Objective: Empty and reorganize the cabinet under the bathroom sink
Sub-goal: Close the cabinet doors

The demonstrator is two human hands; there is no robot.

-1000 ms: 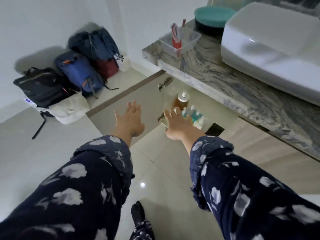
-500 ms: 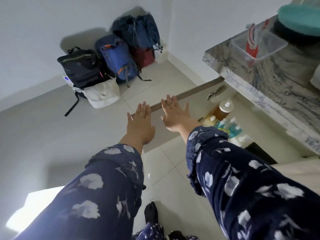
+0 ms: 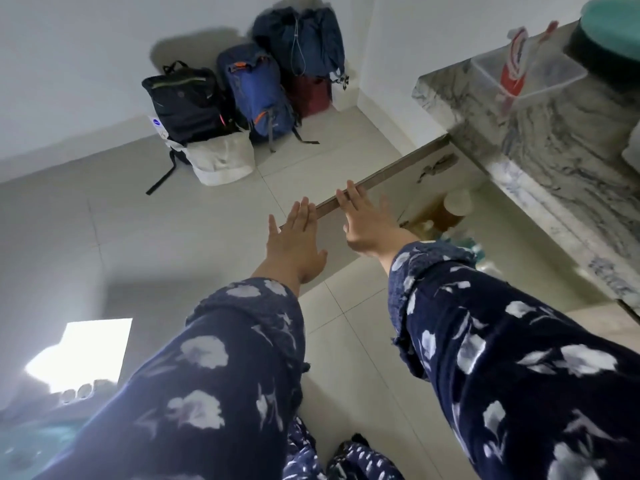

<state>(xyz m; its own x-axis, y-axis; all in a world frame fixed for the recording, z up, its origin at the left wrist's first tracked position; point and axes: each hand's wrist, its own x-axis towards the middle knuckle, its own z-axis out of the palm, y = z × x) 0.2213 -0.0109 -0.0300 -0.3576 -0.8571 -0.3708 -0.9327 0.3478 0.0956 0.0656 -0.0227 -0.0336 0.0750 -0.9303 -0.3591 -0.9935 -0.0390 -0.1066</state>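
Note:
The cabinet door [image 3: 388,178] under the marble counter [image 3: 540,161] stands swung open, its brown top edge running diagonally. Both my arms stretch forward in dark floral sleeves. My left hand [image 3: 296,242] is flat with straight fingers, held in front of the door's near end. My right hand [image 3: 367,220] is also flat, fingertips at the door's top edge. Inside the cabinet an amber bottle with a white cap [image 3: 450,211] and some teal and white bottles [image 3: 464,242] show blurred behind my right wrist.
A clear tub with a red toothpaste tube [image 3: 519,69] and a teal lid [image 3: 613,22] sit on the counter. Backpacks [image 3: 256,88] and a white bag [image 3: 221,157] are piled in the far corner. Pale tiled floor [image 3: 138,237] lies between.
The view has swung left and away from the sink. Both hands have stayed flat and stretched forward, now over the open door's top edge instead of in front of the bottles.

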